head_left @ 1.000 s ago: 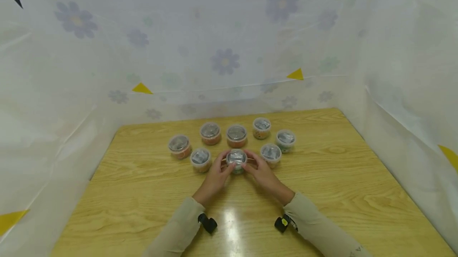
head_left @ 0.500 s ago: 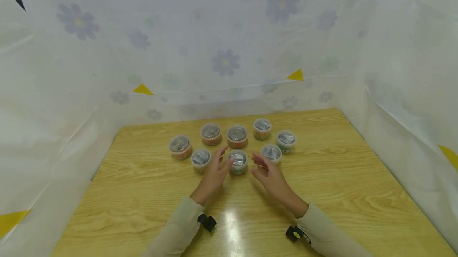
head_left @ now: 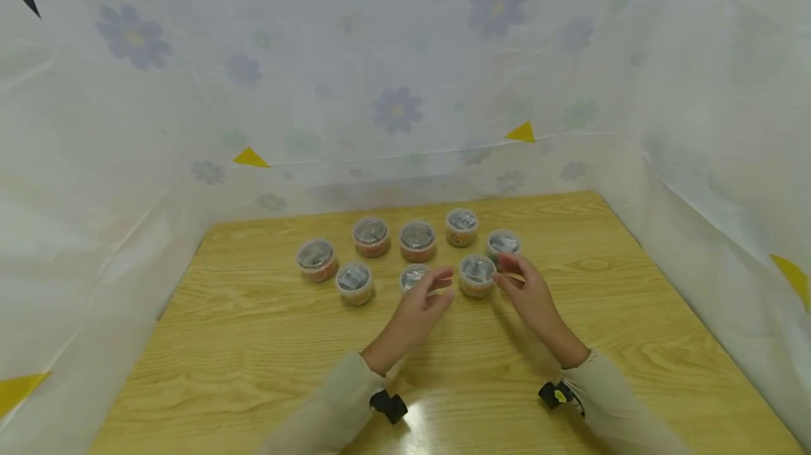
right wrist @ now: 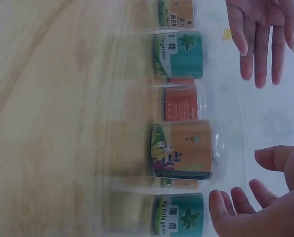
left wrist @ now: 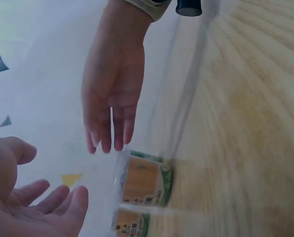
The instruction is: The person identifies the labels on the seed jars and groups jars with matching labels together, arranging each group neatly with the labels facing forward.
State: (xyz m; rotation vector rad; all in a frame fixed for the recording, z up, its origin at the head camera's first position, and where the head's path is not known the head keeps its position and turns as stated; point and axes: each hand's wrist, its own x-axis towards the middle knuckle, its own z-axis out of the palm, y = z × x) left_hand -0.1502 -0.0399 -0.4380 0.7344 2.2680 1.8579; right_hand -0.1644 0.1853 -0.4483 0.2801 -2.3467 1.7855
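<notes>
Between my two hands in the head view stands a small round clear-lidded tub (head_left: 476, 275) with an orange label, upright on the table. My right hand (head_left: 532, 296) is just right of it, fingers slightly bent and holding nothing; whether the fingertips touch it I cannot tell. My left hand (head_left: 418, 314) hovers at its left with loose, spread fingers. The left hand partly covers a green-labelled tub (head_left: 412, 275). In the right wrist view the orange-labelled tub (right wrist: 186, 148) stands apart from the left hand (right wrist: 265, 39). The left wrist view also shows my right hand (left wrist: 114, 79) with nothing in it.
At the front row's left is another tub (head_left: 355, 282). Behind stand red-labelled tubs (head_left: 317, 259), plus an orange one (head_left: 462, 227) and a green one (head_left: 505, 244) at the right, close to the right hand. White sheeting (head_left: 399, 53) surrounds the wooden table (head_left: 253, 356).
Both hands have let go of the green-labelled tub in the front middle, opened apart and moved right, to either side of the orange-labelled tub. The tubs stay in place.
</notes>
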